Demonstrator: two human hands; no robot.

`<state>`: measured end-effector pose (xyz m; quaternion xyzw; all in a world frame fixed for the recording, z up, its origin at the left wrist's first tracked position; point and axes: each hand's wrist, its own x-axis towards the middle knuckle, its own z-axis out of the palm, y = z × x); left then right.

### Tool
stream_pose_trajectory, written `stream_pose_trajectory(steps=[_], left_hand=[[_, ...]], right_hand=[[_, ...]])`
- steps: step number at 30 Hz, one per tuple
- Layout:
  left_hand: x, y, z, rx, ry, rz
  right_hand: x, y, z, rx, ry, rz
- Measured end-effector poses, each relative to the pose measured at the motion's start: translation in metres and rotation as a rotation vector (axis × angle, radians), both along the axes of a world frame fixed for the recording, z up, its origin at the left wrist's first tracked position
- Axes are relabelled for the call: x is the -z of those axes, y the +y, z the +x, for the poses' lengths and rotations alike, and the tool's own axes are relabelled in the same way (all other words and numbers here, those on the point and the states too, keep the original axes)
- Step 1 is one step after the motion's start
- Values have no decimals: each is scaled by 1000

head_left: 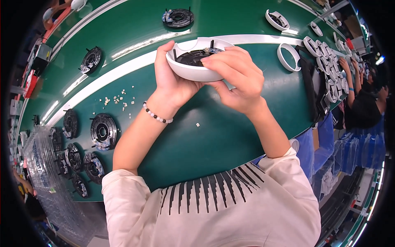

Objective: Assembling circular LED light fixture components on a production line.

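Observation:
Above the green work table, both my hands hold a round white plastic housing (193, 73), tilted so that its inside shows. Inside it sits a black disc-shaped part (190, 58) with upright black posts and a small circuit board. My left hand (166, 78) is wrapped around the housing's left side and underside, thumb up along the rim. Over the right rim my right hand (238, 76) is closed, its fingers reaching inside onto the black part and its thumb below the housing. The right fingertips partly cover the circuit board.
Several black disc parts (103, 131) lie at the left, beside clear plastic wrap (45, 173). Tiny pale pieces (117, 99) are scattered near my left forearm. A white ring (289, 57) and several white housings (325, 61) stand at the right. More parts sit on the far green belt (135, 24); other people work nearby.

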<state>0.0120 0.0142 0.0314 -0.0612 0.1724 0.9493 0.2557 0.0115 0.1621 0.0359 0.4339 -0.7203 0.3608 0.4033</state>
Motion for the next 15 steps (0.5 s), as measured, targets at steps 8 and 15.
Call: stream_pose_trajectory(steps=[8, 15], left_hand=[[-5, 0, 4, 41, 70, -262], [2, -15, 6, -594, 1076, -897]], right_hand=[[0, 12, 4, -71, -313, -56], [5, 22, 5, -361, -793, -451]])
